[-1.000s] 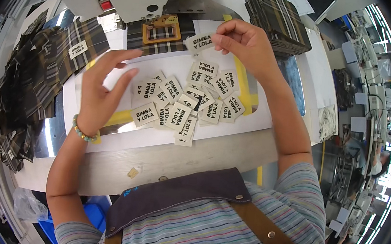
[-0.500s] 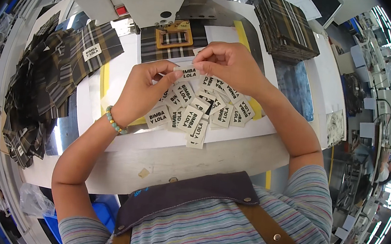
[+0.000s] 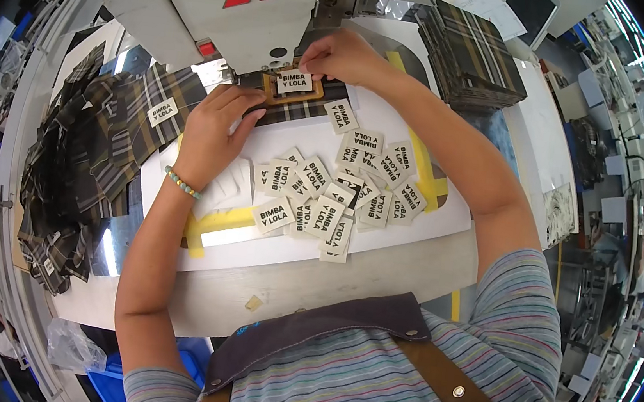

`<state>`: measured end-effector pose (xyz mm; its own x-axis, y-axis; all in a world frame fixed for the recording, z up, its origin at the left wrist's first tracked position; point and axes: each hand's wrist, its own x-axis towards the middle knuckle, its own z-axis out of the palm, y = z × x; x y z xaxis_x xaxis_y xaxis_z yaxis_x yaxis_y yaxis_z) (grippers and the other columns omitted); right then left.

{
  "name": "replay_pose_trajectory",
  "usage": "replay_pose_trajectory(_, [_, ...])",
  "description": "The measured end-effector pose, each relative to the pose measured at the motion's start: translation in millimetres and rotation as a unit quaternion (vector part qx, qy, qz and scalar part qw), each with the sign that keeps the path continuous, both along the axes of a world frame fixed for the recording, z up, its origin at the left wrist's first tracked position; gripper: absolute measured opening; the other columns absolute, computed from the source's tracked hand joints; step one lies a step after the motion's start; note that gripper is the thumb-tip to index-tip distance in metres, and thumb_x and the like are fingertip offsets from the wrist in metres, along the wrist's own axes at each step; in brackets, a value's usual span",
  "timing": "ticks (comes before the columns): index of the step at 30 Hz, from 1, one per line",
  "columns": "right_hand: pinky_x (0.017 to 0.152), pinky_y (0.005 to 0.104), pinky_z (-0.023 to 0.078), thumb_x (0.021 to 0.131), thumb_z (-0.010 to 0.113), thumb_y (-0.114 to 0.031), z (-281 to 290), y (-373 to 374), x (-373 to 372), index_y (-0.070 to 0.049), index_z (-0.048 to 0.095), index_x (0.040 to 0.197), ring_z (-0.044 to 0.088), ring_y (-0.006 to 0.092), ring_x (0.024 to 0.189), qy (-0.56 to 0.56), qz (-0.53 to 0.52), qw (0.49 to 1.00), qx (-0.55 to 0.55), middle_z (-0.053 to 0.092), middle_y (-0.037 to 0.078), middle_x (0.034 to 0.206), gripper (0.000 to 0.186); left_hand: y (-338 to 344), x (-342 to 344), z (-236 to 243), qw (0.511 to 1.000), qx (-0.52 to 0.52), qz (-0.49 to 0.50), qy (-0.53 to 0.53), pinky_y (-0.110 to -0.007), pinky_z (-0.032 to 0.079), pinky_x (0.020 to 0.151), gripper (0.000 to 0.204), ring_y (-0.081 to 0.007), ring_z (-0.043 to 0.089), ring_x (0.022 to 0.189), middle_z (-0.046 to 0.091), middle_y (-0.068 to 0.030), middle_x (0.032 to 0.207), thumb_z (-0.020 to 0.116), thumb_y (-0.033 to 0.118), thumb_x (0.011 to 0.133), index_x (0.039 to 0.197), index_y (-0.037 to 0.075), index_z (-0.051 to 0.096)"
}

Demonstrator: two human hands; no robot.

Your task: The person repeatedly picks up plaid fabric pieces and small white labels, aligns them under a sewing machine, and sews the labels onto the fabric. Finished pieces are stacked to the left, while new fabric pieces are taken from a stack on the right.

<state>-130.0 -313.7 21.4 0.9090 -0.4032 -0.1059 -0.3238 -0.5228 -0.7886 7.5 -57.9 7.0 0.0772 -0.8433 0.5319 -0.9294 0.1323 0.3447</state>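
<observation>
Label point(image 3: 295, 81) over the frame point(image 3: 319, 91), right hand point(image 3: 345, 58) at its corner, grip unclear; left hand point(image 3: 223, 120), fingers parted, by the frame. One cloth point(image 3: 141, 96) looks labelled; loose labels point(image 3: 325, 217), stack point(image 3: 474, 56) apparently remain.

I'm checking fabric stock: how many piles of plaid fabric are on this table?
2: a loose pile at left and a neat stack at upper right. More may hide behind the white machine.

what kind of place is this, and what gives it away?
Probably a garment or textile sewing workshop: what looks like an industrial sewing machine, plaid fabric pieces stacked to its right, and a loose heap of pale labels in front.
</observation>
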Motion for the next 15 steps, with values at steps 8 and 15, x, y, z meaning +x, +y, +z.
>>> replay_pose_trajectory(8, [0.08,0.033,0.056,0.09,0.081,-0.026,3.7,5.4,5.4,-0.006,0.084,0.102,0.074,0.0146,0.081,-0.013,0.073,0.991,-0.113,0.08,0.008,0.089,0.024,-2.0,-1.7,-3.6,0.998,0.039,-0.042,0.004,-0.045,0.051,0.113,0.035,-0.0351,0.06,0.134,0.072,-0.0118,0.136,0.074,0.015,0.098,0.13,0.001,0.072])
replay_pose_trajectory(15, [0.08,0.0356,0.057,0.09,0.081,-0.021,-2.1,7.1,0.4,-0.005,0.083,0.103,0.074,0.023,0.086,-0.082,0.1,0.97,-0.207,0.078,0.008,0.096,0.02,-5.9,0.0,-9.2,0.994,0.094,-0.056,-0.031,-0.047,0.04,0.124,0.045,-0.0377,0.046,0.151,0.062,-0.0115,0.154,0.069,0.019,0.102,0.143,0.001,0.065])
